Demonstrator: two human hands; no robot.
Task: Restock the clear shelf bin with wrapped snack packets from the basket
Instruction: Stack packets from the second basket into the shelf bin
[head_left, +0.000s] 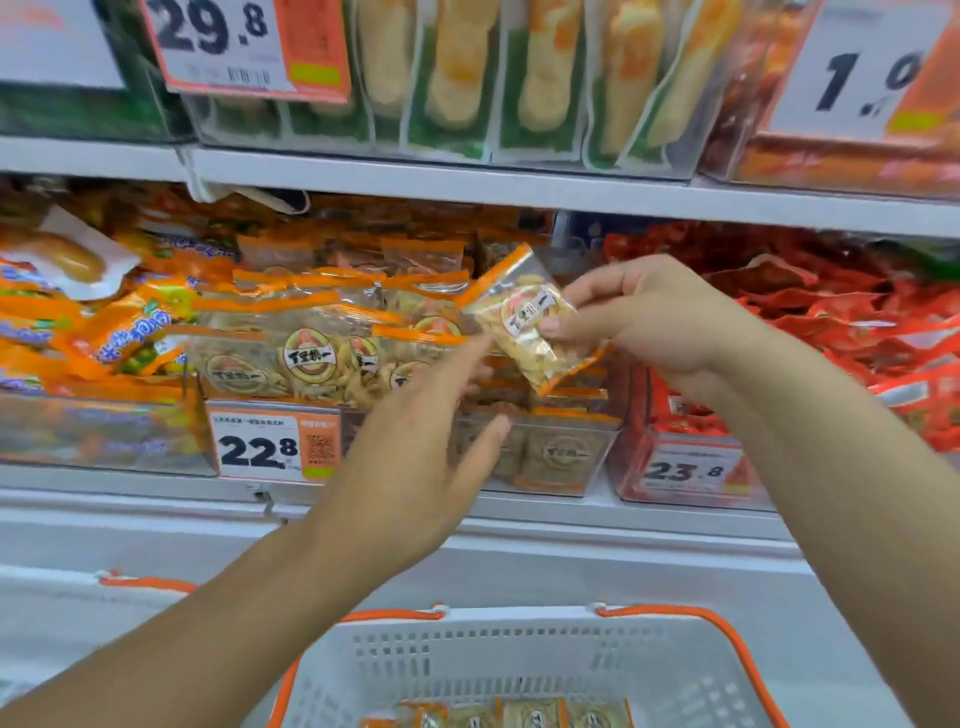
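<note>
right hand pinches snack packet above clear bin

Both forearms and hands are bare, with no sleeves showing.

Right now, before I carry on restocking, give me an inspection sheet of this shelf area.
Surface: white shelf carrying the bins.
Job's things: clear bin heaped with orange-edged packets; one snack packet held tilted above it; white basket below, more packets at its bottom.
Clutter: neighbouring bins of orange-blue packets and red packets; price tags 22.8 and 23.8.
Grippers: right hand pinches the packet; left hand open, fingers reaching toward the bin.
Cables: nothing seen.
Surroundings: upper shelf with green-backed packs.
</note>
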